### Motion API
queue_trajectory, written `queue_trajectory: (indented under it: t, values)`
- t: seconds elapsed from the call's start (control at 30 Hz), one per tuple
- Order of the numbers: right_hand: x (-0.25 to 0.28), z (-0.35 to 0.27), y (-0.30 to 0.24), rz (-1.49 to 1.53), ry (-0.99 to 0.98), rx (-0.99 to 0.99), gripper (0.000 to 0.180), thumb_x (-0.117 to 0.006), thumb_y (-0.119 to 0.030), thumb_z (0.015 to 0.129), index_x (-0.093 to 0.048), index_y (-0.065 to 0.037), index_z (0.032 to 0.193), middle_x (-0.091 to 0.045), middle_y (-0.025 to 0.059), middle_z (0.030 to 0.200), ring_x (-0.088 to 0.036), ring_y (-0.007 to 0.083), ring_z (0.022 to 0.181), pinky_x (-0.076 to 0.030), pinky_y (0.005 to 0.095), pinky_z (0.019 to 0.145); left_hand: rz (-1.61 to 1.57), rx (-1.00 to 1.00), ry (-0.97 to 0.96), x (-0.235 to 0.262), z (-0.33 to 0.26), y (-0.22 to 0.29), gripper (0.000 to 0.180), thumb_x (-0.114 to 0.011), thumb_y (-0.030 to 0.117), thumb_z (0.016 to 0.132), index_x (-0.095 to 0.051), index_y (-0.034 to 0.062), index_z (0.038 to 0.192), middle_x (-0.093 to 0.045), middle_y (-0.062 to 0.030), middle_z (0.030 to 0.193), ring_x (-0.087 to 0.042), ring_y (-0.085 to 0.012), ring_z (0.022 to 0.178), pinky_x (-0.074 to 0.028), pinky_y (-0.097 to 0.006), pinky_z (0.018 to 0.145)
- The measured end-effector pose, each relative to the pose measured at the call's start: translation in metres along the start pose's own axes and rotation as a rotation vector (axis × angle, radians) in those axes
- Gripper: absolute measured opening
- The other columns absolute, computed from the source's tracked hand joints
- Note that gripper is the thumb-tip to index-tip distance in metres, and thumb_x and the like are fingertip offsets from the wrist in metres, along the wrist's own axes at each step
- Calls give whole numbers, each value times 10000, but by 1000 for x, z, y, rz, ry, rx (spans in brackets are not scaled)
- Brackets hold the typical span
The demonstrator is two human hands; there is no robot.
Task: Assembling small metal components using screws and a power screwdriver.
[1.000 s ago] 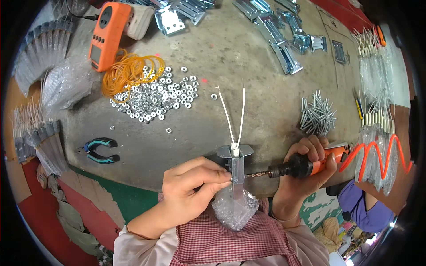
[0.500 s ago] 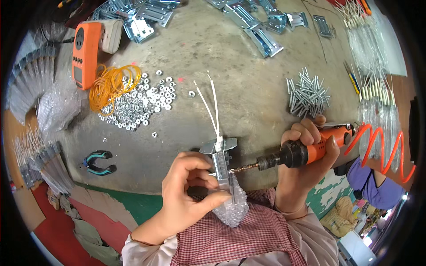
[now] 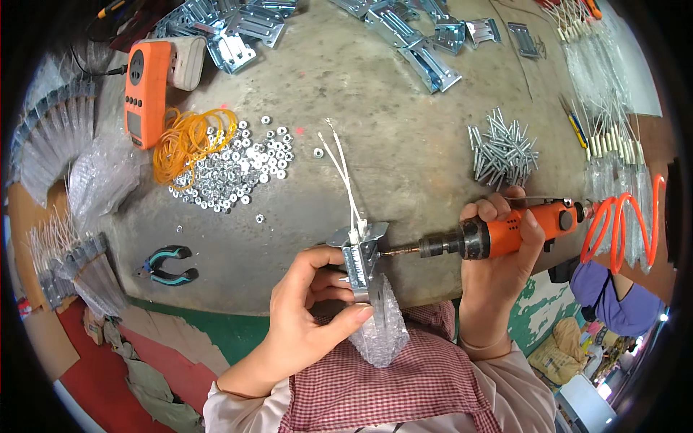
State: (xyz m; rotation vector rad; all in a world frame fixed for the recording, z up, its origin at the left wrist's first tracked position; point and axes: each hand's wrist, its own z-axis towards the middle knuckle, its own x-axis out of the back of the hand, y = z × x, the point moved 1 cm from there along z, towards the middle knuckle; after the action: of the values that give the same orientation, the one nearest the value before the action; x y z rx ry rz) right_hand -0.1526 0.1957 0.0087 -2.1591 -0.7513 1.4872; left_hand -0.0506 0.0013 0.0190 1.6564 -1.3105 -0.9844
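My left hand [image 3: 307, 303] is closed around a metal bracket assembly [image 3: 356, 268] at the table's near edge. Two white wires [image 3: 345, 177] rise from its far end, and bubble wrap [image 3: 380, 328] covers its near end. A screw pokes out on the bracket's left side, by my fingers. My right hand [image 3: 498, 267] grips an orange and black pneumatic screwdriver [image 3: 514, 234], held sideways. Its bit [image 3: 399, 252] points left, with the tip at the bracket's right side; whether it touches cannot be made out. A red coiled hose [image 3: 619, 231] runs from the tool's rear.
Loose nuts [image 3: 231, 169] lie left beside orange cord [image 3: 180, 148] and an orange socket meter [image 3: 146, 94]. Screws [image 3: 503, 151] are piled at the right. Pliers [image 3: 170, 265] lie near left, metal brackets [image 3: 426, 61] at the back. Wrapped wired parts [image 3: 617, 173] line the right edge.
The screwdriver has moved away from me along the bracket and now lies more level. Its bit tip has shifted toward the bracket's far end. My left hand keeps its hold on the bracket.
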Motion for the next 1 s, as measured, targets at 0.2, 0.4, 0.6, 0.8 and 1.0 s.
queue_trajectory:
  t: [0.2, 0.4, 0.6, 0.8, 1.0]
  values:
    - [-3, -2, -1, 29, 15, -45, 291, -583, -258, 878, -467, -105, 1098, -509, 22, 847, -518, 171, 850, -380, 380, 923, 13, -12, 9, 1, 0, -1, 534, -800, 136, 741, -491, -34, 1142, -610, -91, 968, -624, -118, 820, -549, -268, 763]
    - [-5, -1, -2, -42, 53, -55, 319, -590, -275, 882, -459, -105, 1117, -509, 21, 849, -513, 174, 852, -372, 389, 942, -16, 8, -4, -1, 3, 1, 528, -789, 125, 752, -494, -49, 1154, -624, -96, 965, -642, -130, 842, -546, -270, 778]
    - [5, -20, -8, -102, 39, -65, 354, -572, -268, 895, -451, -87, 1174, -505, 23, 877, -511, 170, 860, -373, 389, 951, -2, 7, 4, -5, -23, -6, 532, -800, 106, 727, -519, -42, 1153, -607, -103, 1028, -658, -138, 853, -547, -280, 786]
    - [8, -17, -3, -150, 63, 4, 388, -607, -260, 895, -447, -45, 1176, -511, 45, 887, -528, 175, 863, -404, 427, 952, 632, -518, 69, 30, 6, 15, 231, -726, 47, 753, -653, 21, 971, -650, -107, 960, -670, -223, 800, -538, -293, 671]
    - [7, -17, -3, -215, 54, 13, 360, -588, -253, 906, -453, -46, 1169, -547, 42, 887, -542, 162, 888, -394, 416, 979, 1343, -724, 353, 62, 27, 29, 210, -661, -2, 675, -644, 38, 880, -593, -93, 793, -581, -254, 693, -484, -337, 594]
